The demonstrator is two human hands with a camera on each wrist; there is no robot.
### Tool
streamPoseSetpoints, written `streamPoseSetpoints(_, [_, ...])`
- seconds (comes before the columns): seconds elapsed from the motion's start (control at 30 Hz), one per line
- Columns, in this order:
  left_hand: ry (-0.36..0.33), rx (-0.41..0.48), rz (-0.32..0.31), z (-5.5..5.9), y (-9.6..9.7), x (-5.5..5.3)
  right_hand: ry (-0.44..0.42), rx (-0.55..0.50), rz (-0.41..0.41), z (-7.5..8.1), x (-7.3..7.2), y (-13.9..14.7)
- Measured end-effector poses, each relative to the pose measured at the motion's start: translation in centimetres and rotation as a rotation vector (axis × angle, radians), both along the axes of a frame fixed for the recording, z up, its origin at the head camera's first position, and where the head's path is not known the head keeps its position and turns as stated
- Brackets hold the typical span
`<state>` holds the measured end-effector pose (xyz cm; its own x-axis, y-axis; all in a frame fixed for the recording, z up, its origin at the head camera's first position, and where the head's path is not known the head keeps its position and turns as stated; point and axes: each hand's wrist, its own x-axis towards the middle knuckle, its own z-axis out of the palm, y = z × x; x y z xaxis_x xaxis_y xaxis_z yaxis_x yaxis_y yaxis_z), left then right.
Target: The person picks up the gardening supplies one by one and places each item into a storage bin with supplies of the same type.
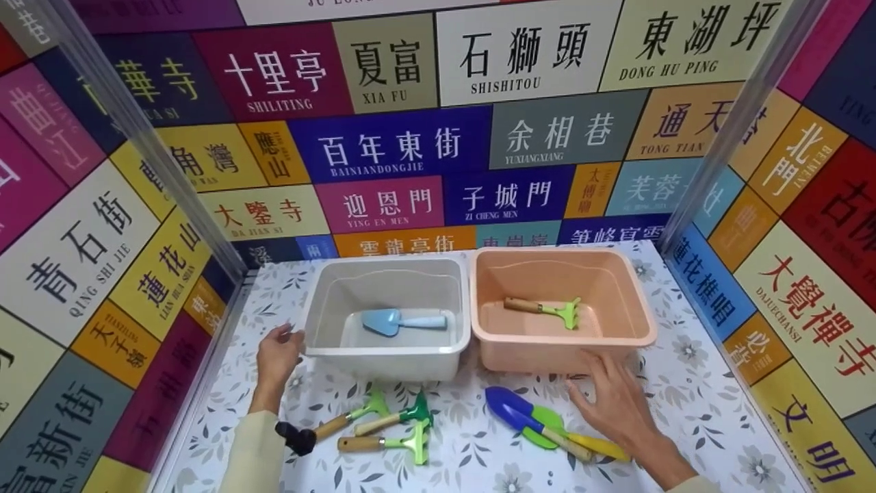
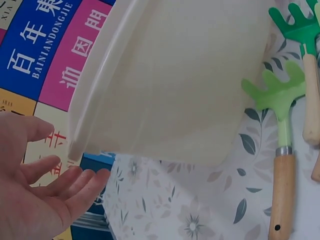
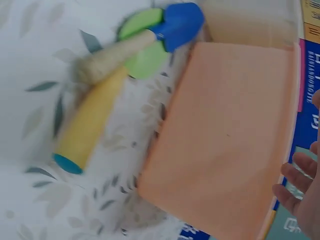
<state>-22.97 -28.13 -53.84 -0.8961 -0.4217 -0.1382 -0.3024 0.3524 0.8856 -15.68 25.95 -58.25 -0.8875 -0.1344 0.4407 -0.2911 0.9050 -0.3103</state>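
My left hand (image 1: 279, 352) is beside the left wall of a white bin (image 1: 390, 364), fingers loosely bent and holding nothing. A light blue trowel (image 1: 383, 322) lies in that bin. My right hand (image 1: 616, 397) is at the front of an orange bin (image 1: 527, 355), fingers spread and grasping nothing; whether the fingertips touch the wall I cannot tell. Inside it lies a small green rake (image 1: 567, 312) with a wooden handle. Below the right hand are a blue shovel (image 1: 510, 409) with a wooden handle and a green-bladed trowel (image 1: 544, 438) with a yellow handle, overlapping.
Several wooden-handled rakes lie before the white bin: a light green rake (image 2: 282, 92), a dark green rake (image 2: 302, 25) and another light green rake (image 1: 417, 444). A black object (image 1: 295, 438) is at my left wrist. Sign-covered panels (image 1: 397, 150) surround the flower-patterned table (image 1: 452, 472).
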Motion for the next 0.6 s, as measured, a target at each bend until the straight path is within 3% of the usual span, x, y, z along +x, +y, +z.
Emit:
streamPoseSetpoints(0.2, [-0.005, 0.047, 0.028, -0.2, 0.6, -0.4, -0.057, 0.02, 0.024, -2.8, 1.0, -0.5])
streamPoseSetpoints(0.6, [0.001, 0.15, 0.039, -0.3, 0.1, -0.6, -0.235, 0.036, 0.062, -5.9, 2.0, -1.4])
